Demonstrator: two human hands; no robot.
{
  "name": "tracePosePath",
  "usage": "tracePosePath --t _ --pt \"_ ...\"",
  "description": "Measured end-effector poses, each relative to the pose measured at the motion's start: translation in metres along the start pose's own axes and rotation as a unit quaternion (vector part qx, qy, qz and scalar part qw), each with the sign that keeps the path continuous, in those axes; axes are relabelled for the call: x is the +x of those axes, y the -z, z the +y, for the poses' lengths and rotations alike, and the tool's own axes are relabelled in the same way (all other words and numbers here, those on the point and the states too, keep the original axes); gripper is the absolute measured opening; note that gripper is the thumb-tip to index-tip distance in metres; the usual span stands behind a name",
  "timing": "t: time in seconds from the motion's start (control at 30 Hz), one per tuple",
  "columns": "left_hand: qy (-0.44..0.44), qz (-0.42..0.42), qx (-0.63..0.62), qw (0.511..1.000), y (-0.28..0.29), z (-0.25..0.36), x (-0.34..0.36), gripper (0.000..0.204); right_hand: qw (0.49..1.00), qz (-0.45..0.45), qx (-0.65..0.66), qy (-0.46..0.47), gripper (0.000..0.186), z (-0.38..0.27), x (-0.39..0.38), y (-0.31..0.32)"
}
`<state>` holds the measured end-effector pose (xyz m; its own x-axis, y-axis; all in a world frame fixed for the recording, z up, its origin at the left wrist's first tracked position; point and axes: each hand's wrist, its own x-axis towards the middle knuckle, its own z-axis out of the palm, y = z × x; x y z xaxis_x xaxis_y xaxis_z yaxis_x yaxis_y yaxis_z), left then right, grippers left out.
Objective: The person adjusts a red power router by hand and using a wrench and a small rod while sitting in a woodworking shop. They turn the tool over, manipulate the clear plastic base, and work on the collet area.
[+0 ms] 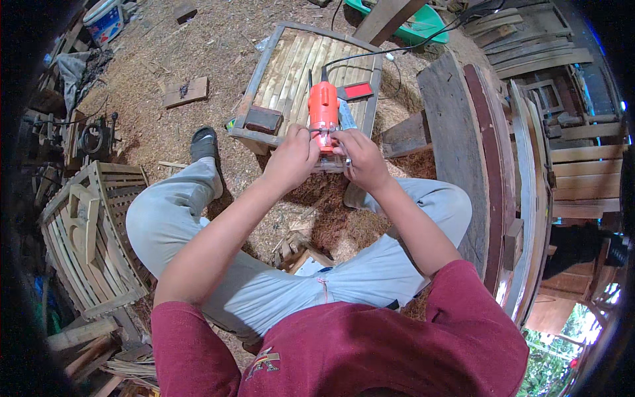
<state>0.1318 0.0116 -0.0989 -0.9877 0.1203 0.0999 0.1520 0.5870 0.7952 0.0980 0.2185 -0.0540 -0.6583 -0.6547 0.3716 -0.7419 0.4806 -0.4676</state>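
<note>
An orange trim router (323, 106) lies along a low slatted wooden table (291, 56), its cord end pointing away from me and its clear base near me, at the table's front edge. My left hand (296, 159) closes with bent fingers on the left side of the router's lower end. From the right, my right hand (362, 157) grips the same end, fingers curled by the metal fittings. A thin dark piece shows between the fingertips; I cannot make out what it is. The fingers partly hide the router's collet area.
On the table are a dark block (263, 120) and a red-and-black flat object (356, 90). The black cord (390, 51) runs to the upper right. Long boards (456, 152) lean at my right. A slatted wooden piece (99, 231) stands at left. Sawdust covers the ground.
</note>
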Motion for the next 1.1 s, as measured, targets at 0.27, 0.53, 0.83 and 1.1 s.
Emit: tracePosePath --t 0.27,0.53,0.83,1.1 --pt "-0.041 -0.008 -0.01 0.999 -0.005 -0.011 0.0 0.036 0.999 0.02 0.015 0.032 0.022 0.016 0.004 0.0" --pt "-0.017 -0.024 -0.023 0.999 -0.003 -0.006 0.0 0.037 0.991 0.03 0.078 -0.102 0.019 0.01 0.02 0.006" --pt "-0.03 -0.029 -0.007 0.999 -0.004 -0.003 0.003 0.037 0.965 0.034 0.168 -0.197 0.028 0.028 0.024 0.003" --pt "-0.074 -0.032 0.005 0.997 0.0 0.002 0.004 0.035 0.975 0.003 0.112 -0.189 0.037 0.031 0.03 0.006"
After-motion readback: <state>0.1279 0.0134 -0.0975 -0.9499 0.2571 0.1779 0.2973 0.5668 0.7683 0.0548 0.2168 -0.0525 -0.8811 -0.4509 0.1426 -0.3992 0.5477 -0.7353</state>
